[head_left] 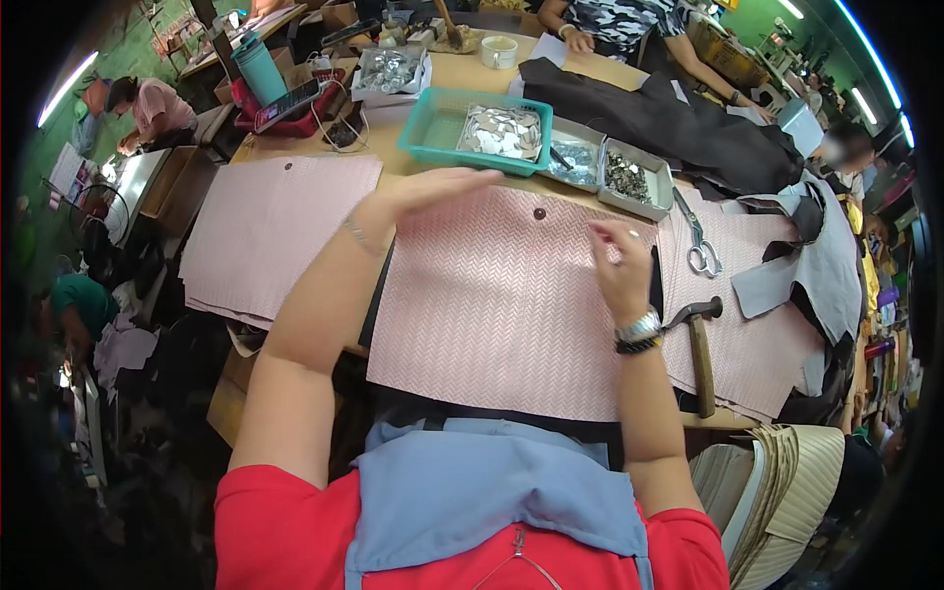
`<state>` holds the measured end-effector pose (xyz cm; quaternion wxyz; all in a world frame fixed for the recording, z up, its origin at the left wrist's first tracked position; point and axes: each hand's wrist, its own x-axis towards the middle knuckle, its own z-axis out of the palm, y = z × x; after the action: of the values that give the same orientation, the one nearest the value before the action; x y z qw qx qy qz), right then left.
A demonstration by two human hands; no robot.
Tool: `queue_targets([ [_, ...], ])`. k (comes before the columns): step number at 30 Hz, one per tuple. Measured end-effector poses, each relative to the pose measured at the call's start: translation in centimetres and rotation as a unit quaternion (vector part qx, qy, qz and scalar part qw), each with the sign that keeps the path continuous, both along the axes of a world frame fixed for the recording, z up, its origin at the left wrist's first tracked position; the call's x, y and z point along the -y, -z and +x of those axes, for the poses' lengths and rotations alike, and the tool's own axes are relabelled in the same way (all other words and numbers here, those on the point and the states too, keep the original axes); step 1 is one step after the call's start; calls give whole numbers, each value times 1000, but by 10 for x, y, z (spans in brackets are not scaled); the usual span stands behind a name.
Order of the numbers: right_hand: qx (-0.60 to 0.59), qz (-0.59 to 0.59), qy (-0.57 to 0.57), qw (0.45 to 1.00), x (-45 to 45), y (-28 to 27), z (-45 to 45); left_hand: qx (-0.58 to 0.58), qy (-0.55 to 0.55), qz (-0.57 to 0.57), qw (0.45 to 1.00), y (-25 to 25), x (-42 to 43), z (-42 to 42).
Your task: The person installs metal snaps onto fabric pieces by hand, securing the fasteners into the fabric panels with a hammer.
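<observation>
A pink woven-texture sheet [492, 305] lies in front of me, with a dark round snap [539, 213] near its top edge. My left hand [438, 192] is stretched out flat over the sheet's upper left, its fingertips close to the front edge of a teal plastic tray [418, 143]. Flat pale metal pieces [503, 131] fill the tray's right side. Over the sheet's right side is my right hand [621, 270], slightly blurred, its fingers curled toward the thumb. Whether anything small sits in that pinch I cannot make out.
A hammer [700, 359] and scissors [700, 241] lie on pink sheets at right. Another pink stack [270, 231] is at left. Behind stand a box of small metal parts [634, 177], a cup [499, 52] and dark material [669, 118]. A person [619, 29] works across the table.
</observation>
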<state>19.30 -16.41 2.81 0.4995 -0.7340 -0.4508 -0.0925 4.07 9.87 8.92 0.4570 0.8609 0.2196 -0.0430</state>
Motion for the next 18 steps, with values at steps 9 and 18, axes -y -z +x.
queue_targets([
  [9,-46,-119,85,988,119,21,-6,112,-171,-124,971,74,25,-124],
  [18,48,-198,22,979,94,26,-32,97,-350,89,927,-19,-54,-186],
])
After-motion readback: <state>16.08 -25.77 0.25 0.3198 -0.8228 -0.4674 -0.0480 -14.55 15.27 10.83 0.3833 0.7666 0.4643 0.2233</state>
